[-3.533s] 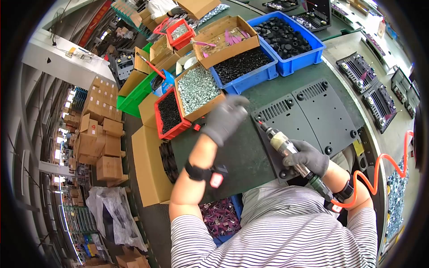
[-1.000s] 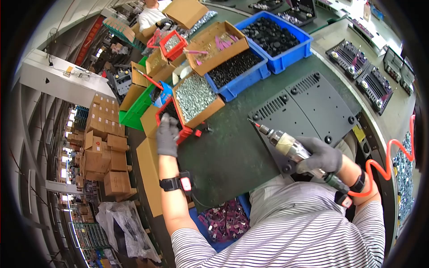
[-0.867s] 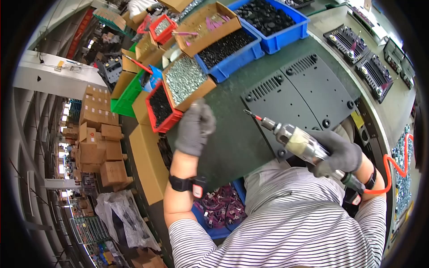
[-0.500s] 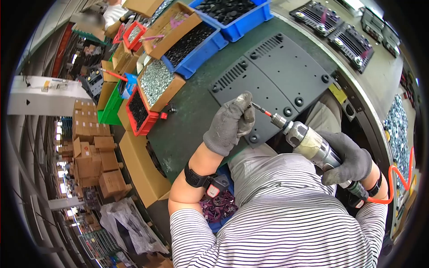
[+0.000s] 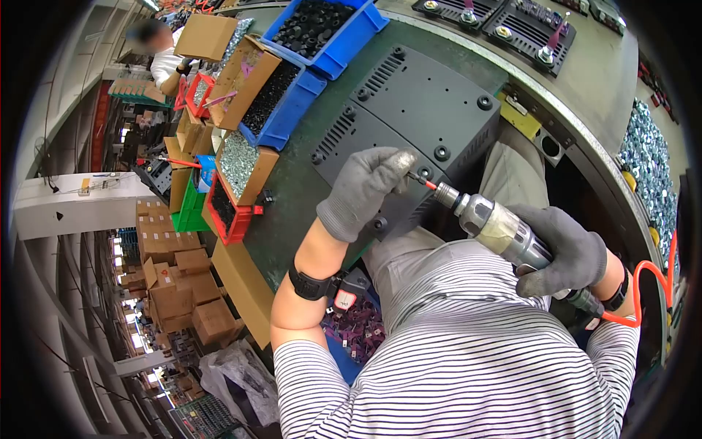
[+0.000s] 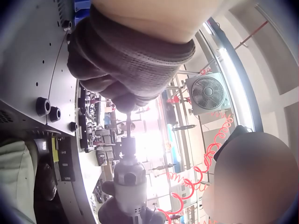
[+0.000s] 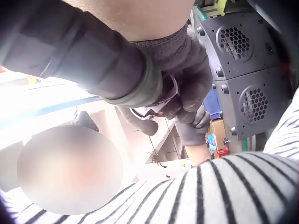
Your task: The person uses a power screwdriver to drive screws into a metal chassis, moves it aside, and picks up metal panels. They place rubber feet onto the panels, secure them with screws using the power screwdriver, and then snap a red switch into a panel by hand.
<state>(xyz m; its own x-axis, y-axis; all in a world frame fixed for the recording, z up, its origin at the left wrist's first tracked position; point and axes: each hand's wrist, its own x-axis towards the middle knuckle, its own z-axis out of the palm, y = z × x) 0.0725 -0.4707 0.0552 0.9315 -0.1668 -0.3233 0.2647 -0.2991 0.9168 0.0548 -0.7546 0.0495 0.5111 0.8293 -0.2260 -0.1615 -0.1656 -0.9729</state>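
In a dark glove, the left hand (image 5: pixel 368 189) pinches the tip of the driver's bit (image 5: pixel 423 180) between thumb and fingers; whether a small screw is there cannot be made out. The left wrist view shows the same hand (image 6: pixel 124 65) above the upright bit (image 6: pixel 128 125). Around the body of a power screwdriver (image 5: pixel 504 233) curls the gloved right hand (image 5: pixel 563 252), a red coiled hose trailing from its rear. Behind the left hand, two dark housings (image 5: pixel 431 95) lie side by side, with round feet and slotted vents on top; the right wrist view shows their perforated sides (image 7: pixel 254 105).
Left of the housings stand a blue bin of black round parts (image 5: pixel 333 62), another blue bin (image 5: pixel 292 110), a carton of silver screws (image 5: pixel 240 164) and a red bin (image 5: pixel 227 212). Purple parts (image 5: pixel 355 329) lie below the table edge. Another person (image 5: pixel 164 62) is at the upper left.
The left hand has come from the red bin to the bit's tip and pinches there. The driver has moved away from the housings towards the body. The head view has shifted right.
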